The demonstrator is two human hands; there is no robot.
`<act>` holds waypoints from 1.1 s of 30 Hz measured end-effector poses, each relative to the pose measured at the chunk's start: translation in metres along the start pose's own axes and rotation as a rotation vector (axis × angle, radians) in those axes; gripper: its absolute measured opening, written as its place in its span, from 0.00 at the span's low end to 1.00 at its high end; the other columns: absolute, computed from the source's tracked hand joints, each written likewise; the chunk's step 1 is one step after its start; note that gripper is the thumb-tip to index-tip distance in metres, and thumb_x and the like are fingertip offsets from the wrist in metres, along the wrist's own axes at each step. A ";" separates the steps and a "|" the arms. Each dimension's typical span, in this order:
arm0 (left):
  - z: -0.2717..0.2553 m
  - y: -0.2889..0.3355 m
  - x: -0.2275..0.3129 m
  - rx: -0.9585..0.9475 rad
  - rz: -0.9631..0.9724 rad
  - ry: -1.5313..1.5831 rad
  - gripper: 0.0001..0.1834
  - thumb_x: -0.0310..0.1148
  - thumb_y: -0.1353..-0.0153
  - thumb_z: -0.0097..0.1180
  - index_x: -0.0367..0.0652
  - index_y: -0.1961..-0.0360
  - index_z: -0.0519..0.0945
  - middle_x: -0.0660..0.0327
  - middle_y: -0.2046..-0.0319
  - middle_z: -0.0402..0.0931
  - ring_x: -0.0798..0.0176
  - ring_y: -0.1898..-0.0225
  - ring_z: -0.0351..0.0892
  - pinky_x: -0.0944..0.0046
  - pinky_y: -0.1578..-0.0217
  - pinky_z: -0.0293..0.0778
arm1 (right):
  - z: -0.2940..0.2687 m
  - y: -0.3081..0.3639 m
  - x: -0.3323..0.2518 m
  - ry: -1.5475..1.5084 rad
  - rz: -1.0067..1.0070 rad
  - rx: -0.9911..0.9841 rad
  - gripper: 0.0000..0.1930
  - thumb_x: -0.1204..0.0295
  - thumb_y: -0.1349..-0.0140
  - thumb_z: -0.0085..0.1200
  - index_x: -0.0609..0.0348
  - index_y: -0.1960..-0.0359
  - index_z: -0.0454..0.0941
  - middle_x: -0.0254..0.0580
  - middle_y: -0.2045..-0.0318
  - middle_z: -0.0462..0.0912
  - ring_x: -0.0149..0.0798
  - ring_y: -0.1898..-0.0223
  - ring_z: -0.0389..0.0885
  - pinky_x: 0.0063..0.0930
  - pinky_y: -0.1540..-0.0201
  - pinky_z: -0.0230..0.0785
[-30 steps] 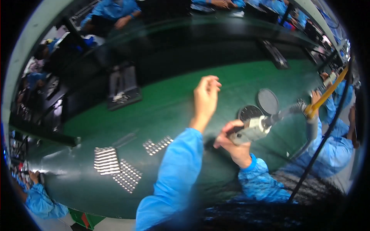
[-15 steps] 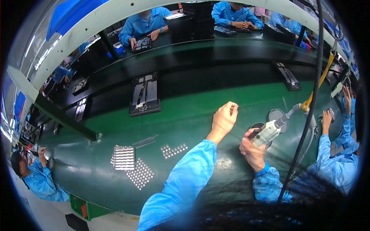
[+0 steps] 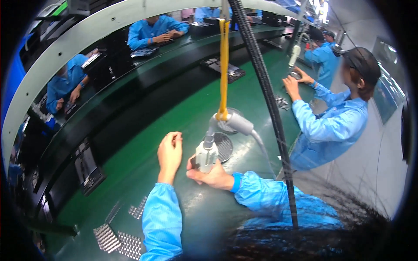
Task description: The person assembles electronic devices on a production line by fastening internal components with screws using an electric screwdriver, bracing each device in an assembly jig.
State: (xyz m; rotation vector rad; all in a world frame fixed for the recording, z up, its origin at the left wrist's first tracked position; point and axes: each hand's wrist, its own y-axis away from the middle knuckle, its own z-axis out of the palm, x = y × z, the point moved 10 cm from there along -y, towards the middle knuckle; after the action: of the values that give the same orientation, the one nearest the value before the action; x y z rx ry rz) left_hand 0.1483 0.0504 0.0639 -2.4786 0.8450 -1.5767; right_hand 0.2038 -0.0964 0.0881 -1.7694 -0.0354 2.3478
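My left hand (image 3: 170,157) is raised over the green work surface with its fingers curled closed; anything inside them is hidden. To its right, my right hand (image 3: 213,176) pinches a small dark piece (image 3: 194,163) between thumb and fingers. A pale nozzle head (image 3: 206,155) on a grey jointed hose overlaps that hand in the view, and I cannot make out whether they touch. Just behind the nozzle lies a round dark mesh tray (image 3: 223,147), with a second round tray (image 3: 228,126) beyond it, partly covered by the hose.
Sheets of small metallic parts (image 3: 107,239) lie at the lower left. A yellow strap (image 3: 224,65) holds up the hose, and a black braided cable (image 3: 261,78) crosses the view. Black fixtures (image 3: 88,167) rest on the far side. A co-worker (image 3: 333,117) works at the right.
The view has swung to the right, so hands, trays and nozzle appear further left. My left hand remains curled and my right hand stays at the nozzle with the dark piece.
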 end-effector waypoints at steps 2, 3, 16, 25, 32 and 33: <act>-0.002 0.000 0.000 0.011 0.011 0.010 0.10 0.36 0.33 0.54 0.42 0.60 0.82 0.57 0.65 0.83 0.57 0.64 0.84 0.60 0.62 0.77 | 0.003 0.000 -0.001 -0.065 0.030 -0.019 0.12 0.77 0.40 0.64 0.58 0.58 0.75 0.33 0.71 0.77 0.24 0.78 0.75 0.20 0.78 0.66; -0.003 0.000 -0.001 0.014 0.009 0.012 0.10 0.36 0.33 0.54 0.42 0.60 0.82 0.57 0.65 0.83 0.58 0.64 0.84 0.60 0.62 0.77 | 0.003 -0.002 0.005 -0.067 0.041 -0.047 0.12 0.75 0.40 0.64 0.57 0.58 0.74 0.32 0.70 0.77 0.24 0.77 0.75 0.20 0.78 0.67; 0.000 0.001 0.013 -0.022 0.058 -0.041 0.08 0.33 0.33 0.53 0.41 0.61 0.81 0.58 0.69 0.80 0.58 0.67 0.80 0.59 0.62 0.75 | -0.001 0.000 -0.002 0.104 0.019 -0.029 0.14 0.74 0.41 0.66 0.57 0.58 0.72 0.32 0.69 0.78 0.24 0.77 0.76 0.20 0.78 0.68; -0.002 0.007 0.012 0.012 0.096 -0.089 0.09 0.35 0.33 0.53 0.43 0.62 0.81 0.57 0.67 0.81 0.55 0.64 0.81 0.58 0.63 0.75 | 0.001 0.005 0.009 0.060 0.027 0.033 0.12 0.78 0.42 0.65 0.59 0.61 0.73 0.33 0.73 0.77 0.24 0.79 0.74 0.20 0.79 0.65; -0.011 0.001 0.011 0.012 0.032 -0.069 0.08 0.35 0.33 0.53 0.43 0.62 0.81 0.58 0.67 0.80 0.57 0.64 0.80 0.58 0.62 0.75 | 0.032 0.003 0.012 0.208 -0.171 -0.130 0.15 0.77 0.45 0.68 0.59 0.57 0.77 0.31 0.72 0.78 0.22 0.76 0.75 0.19 0.75 0.68; -0.017 0.004 0.007 0.095 0.133 -0.061 0.08 0.35 0.34 0.53 0.43 0.62 0.81 0.58 0.66 0.81 0.56 0.63 0.81 0.58 0.62 0.75 | 0.038 0.004 0.013 0.243 -0.113 -0.174 0.16 0.77 0.45 0.68 0.58 0.56 0.78 0.31 0.72 0.78 0.22 0.75 0.75 0.19 0.74 0.68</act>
State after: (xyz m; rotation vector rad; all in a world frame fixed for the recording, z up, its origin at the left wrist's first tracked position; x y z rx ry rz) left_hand 0.1346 0.0466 0.0762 -2.3399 0.8843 -1.4558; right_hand 0.1632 -0.0946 0.0863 -2.0629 -0.3027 2.0930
